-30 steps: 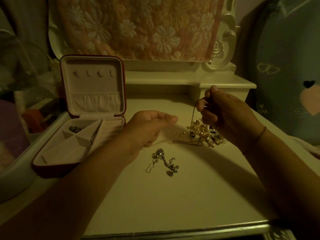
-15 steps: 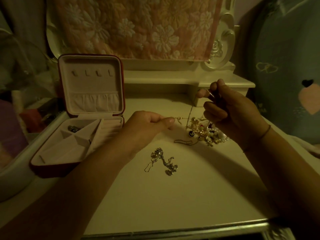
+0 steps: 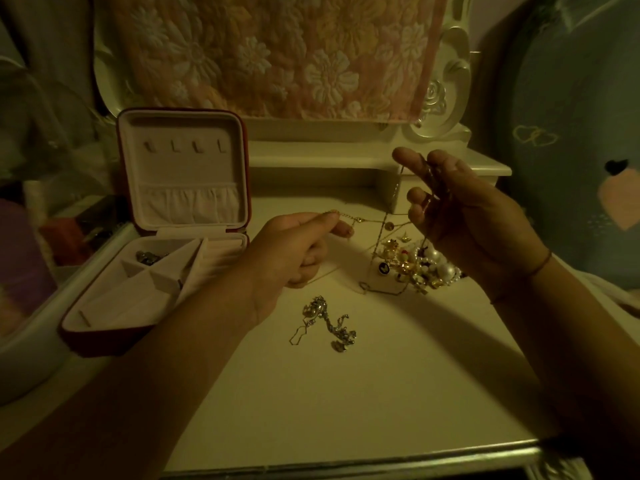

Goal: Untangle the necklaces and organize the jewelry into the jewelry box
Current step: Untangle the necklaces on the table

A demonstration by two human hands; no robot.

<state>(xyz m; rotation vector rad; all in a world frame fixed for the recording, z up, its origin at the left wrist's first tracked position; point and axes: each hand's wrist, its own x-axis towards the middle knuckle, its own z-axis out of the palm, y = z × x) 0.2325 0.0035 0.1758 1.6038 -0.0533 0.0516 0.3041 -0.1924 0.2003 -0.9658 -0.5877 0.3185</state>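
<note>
My left hand (image 3: 294, 249) pinches one end of a thin gold chain (image 3: 349, 216) between thumb and forefinger. The chain runs right toward my right hand (image 3: 464, 220), which is raised and grips chain strands that hang down into a tangled pile of gold, pearl and bead jewelry (image 3: 415, 268). A silver tangle of necklaces (image 3: 329, 323) lies on the table nearer to me. The red jewelry box (image 3: 104, 334) stands open at the left, its lid upright, with one dark piece (image 3: 149, 257) in a back compartment.
A cream dressing table (image 3: 346, 403) carries everything; its front edge is close to me. A raised shelf (image 3: 311, 157) and a carved mirror frame draped with a floral cloth (image 3: 277, 53) stand behind. Clutter sits left of the box; blue bedding lies to the right.
My right hand rose higher, lifting the chain strands. My left hand took hold of a gold chain end and drew it up and left, stretching it away from the pile.
</note>
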